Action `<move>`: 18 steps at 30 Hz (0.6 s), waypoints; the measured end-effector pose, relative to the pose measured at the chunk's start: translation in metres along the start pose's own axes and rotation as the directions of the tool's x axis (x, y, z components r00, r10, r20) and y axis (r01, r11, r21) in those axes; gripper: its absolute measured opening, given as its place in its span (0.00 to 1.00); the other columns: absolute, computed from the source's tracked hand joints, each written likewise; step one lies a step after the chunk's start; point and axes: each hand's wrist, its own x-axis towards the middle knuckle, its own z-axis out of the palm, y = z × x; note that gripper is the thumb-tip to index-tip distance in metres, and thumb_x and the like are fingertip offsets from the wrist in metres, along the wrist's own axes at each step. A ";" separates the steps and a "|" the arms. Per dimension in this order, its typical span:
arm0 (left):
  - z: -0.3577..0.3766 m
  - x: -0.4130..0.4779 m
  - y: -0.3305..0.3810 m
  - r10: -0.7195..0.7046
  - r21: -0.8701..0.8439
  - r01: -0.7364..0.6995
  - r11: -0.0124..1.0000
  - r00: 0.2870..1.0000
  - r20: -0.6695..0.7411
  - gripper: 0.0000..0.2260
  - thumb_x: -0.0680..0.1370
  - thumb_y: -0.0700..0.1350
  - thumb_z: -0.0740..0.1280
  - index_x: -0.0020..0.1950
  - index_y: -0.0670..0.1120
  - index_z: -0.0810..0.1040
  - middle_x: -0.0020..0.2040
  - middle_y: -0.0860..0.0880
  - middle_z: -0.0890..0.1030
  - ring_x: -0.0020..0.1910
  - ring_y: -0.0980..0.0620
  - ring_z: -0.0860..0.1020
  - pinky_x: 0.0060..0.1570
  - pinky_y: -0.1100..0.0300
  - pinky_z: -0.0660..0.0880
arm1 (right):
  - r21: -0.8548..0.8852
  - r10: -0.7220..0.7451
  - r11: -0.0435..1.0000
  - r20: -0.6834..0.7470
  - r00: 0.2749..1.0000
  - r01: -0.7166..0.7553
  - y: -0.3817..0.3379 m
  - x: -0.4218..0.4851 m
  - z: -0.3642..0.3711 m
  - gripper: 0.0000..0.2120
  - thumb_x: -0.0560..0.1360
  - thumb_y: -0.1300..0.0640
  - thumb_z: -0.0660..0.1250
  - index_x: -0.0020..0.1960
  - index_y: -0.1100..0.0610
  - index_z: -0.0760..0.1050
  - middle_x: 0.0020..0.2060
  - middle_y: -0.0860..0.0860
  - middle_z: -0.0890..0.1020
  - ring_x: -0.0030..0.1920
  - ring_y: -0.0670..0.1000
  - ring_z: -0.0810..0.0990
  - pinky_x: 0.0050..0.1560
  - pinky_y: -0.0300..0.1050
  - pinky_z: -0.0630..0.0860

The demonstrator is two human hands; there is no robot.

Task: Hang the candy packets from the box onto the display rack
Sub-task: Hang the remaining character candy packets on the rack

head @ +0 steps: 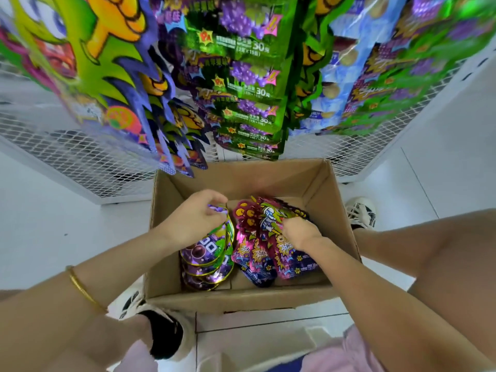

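Note:
An open cardboard box (335, 210) stands on the floor below me. Its left half holds a stack of round purple-and-green candy packets (206, 253); my left hand (193, 218) pinches the top edge of that stack. The right half holds a fan of pink-and-purple candy packets (257, 253) with a cartoon figure, and my right hand (300, 233) grips them at their upper right side. Above the box hangs the white mesh display rack (88, 162), with rows of packets on it: green grape packets (247, 76) in the middle and jagged green-and-purple ones (112, 76) on the left.
Blue and green packets (375, 76) hang on the rack's right side. My shoes stand beside the box, one (361, 212) at its right and one (134, 304) at its front left. White floor surrounds the box.

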 end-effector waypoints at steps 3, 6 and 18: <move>0.004 -0.009 0.005 -0.178 -0.313 0.202 0.928 0.979 0.103 0.18 0.79 0.44 0.63 0.67 0.42 0.67 0.62 0.44 0.73 0.51 0.53 0.76 0.50 0.60 0.76 | -0.032 -0.099 0.995 -0.077 0.992 0.096 -0.017 -0.029 -0.038 0.09 0.77 0.67 0.55 0.44 0.60 0.71 0.44 0.57 0.78 0.45 0.58 0.79 0.41 0.49 0.71; 0.004 -0.016 0.004 -0.267 -0.646 0.424 0.635 0.905 0.331 0.27 0.78 0.53 0.62 0.72 0.42 0.60 0.69 0.36 0.66 0.62 0.41 0.73 0.60 0.50 0.73 | 0.035 -0.289 0.955 -0.086 0.953 0.293 -0.036 -0.059 -0.068 0.13 0.79 0.64 0.53 0.36 0.58 0.64 0.33 0.51 0.72 0.38 0.54 0.74 0.41 0.45 0.68; -0.010 -0.046 -0.031 -0.394 -0.730 0.336 0.595 0.914 0.099 0.11 0.74 0.27 0.60 0.50 0.39 0.74 0.47 0.39 0.79 0.39 0.44 0.78 0.33 0.54 0.77 | 0.152 -0.473 0.855 -0.163 0.866 0.495 -0.089 -0.107 -0.084 0.21 0.78 0.42 0.55 0.65 0.51 0.72 0.62 0.51 0.76 0.61 0.51 0.73 0.63 0.51 0.69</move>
